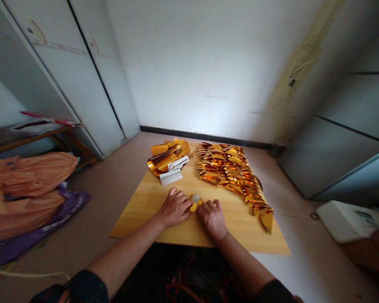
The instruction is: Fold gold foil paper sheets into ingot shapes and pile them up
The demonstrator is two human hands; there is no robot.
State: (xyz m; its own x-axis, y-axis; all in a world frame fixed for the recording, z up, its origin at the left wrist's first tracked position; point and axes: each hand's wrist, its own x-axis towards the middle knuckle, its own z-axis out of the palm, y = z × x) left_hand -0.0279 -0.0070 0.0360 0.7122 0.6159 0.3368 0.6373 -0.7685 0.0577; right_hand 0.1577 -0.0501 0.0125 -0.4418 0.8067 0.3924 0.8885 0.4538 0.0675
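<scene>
Both hands meet low over a wooden board (139, 210), near its front middle. My left hand (176, 209) is closed, its fingers gripping one side of a small piece of gold foil paper (195, 203) with a pale underside. On the other side, my right hand (212, 216) pinches the same paper with curled fingers. The hands cover most of the piece, so its exact folds are hidden. Beyond my left hand lies a loose pile of gold foil sheets (170, 153), some showing white backs. Rows of folded gold foil pieces (222, 164) spread along the board's right side.
Orange and purple bags (28, 189) lie to the left by a low wooden shelf (55, 132). A pale cabinet (66, 63) stands behind them. At the right are a grey cabinet-like unit (334, 139) and a white box (344, 221). A white wall (192, 75) closes the back.
</scene>
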